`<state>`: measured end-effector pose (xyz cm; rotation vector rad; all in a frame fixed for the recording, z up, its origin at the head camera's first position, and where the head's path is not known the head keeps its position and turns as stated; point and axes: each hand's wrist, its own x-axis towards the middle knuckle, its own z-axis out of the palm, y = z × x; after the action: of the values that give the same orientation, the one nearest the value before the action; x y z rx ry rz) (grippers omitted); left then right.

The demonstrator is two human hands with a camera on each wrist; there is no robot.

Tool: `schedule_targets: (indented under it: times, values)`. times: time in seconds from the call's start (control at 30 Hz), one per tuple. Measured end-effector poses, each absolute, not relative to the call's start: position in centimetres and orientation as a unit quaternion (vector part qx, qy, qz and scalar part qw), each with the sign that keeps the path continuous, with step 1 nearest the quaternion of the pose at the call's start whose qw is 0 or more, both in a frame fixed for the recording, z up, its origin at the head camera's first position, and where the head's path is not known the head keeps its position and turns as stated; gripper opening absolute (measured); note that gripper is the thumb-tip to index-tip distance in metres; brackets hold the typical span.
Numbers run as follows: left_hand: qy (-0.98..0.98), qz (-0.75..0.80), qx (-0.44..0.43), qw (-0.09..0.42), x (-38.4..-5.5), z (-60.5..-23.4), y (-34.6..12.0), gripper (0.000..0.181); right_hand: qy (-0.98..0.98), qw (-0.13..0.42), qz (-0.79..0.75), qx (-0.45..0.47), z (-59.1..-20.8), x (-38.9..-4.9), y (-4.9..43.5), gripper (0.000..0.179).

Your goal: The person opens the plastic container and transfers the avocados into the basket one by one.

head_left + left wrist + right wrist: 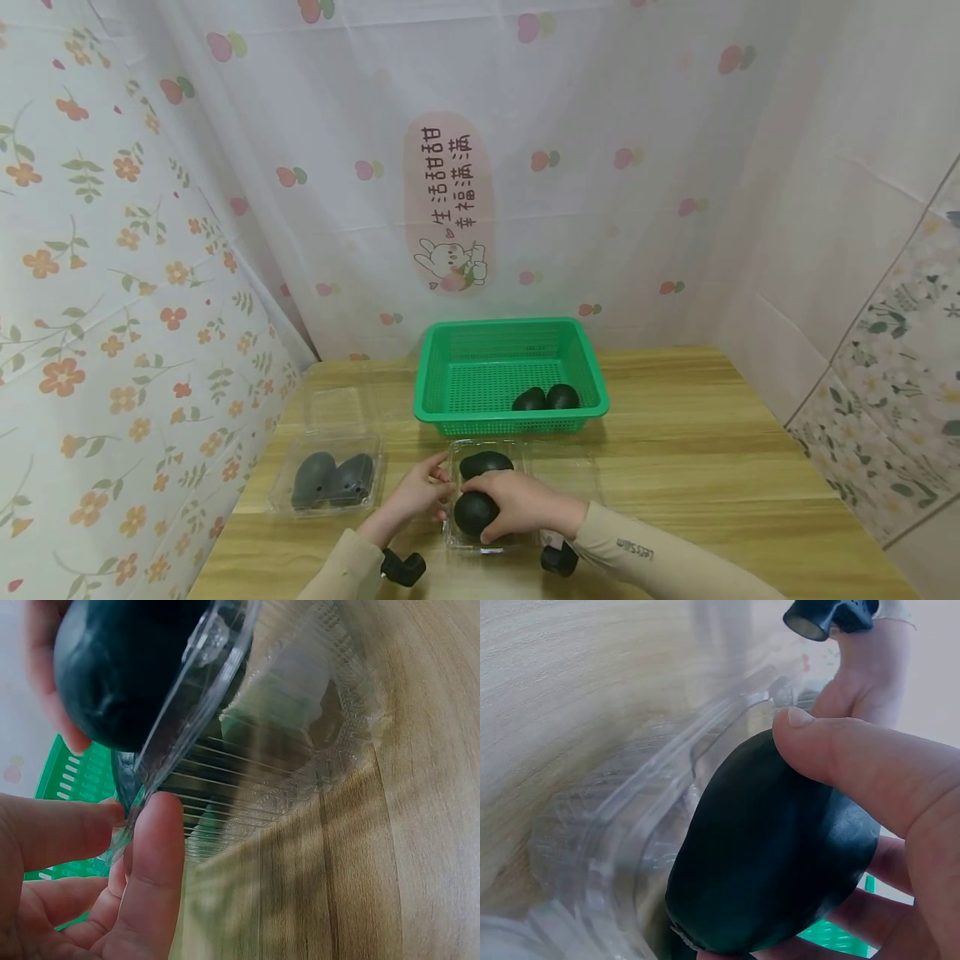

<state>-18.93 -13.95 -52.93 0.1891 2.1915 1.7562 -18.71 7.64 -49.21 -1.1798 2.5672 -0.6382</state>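
My right hand grips a dark avocado over the near half of a clear plastic clamshell box. In the right wrist view, thumb and fingers wrap around this avocado, close to the box rim. Another avocado lies in the far half of the same box. On the box's left side, my left hand pinches the rim between thumb and finger, as the left wrist view shows. The box's lid is folded out to the right, partly behind my right forearm.
Behind the box stands a green plastic basket with two avocados at its front right. To the left sits another clear box holding two avocados, its lid raised at the back. Curtains enclose the wooden table.
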Motion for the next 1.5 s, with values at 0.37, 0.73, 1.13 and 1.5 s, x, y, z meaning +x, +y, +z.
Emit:
schedule_targets:
  times: [0.37, 0.73, 1.13, 1.5]
  values:
    - [0.767, 0.617, 0.070, 0.162, -19.1, -53.4, -13.9, 0.065, 0.881, 0.130, -0.229, -0.394, -48.4, -18.5, 8.4, 0.066]
    - [0.766, 0.618, 0.071, 0.165, -19.0, -53.2, -14.0, 0.066, 0.878, 0.119, -0.236, -0.399, -47.7, -18.7, 8.8, 0.070]
    - [0.766, 0.619, 0.062, 0.161, -19.0, -53.0, -13.8, 0.066, 0.879, 0.117, -0.246, -0.391, -46.0, -18.9, 9.2, 0.077]
    - [0.760, 0.625, 0.058, 0.168, -19.1, -53.0, -13.7, 0.066, 0.887, 0.086, -0.223, -0.394, -45.3, -19.4, 9.6, 0.070]
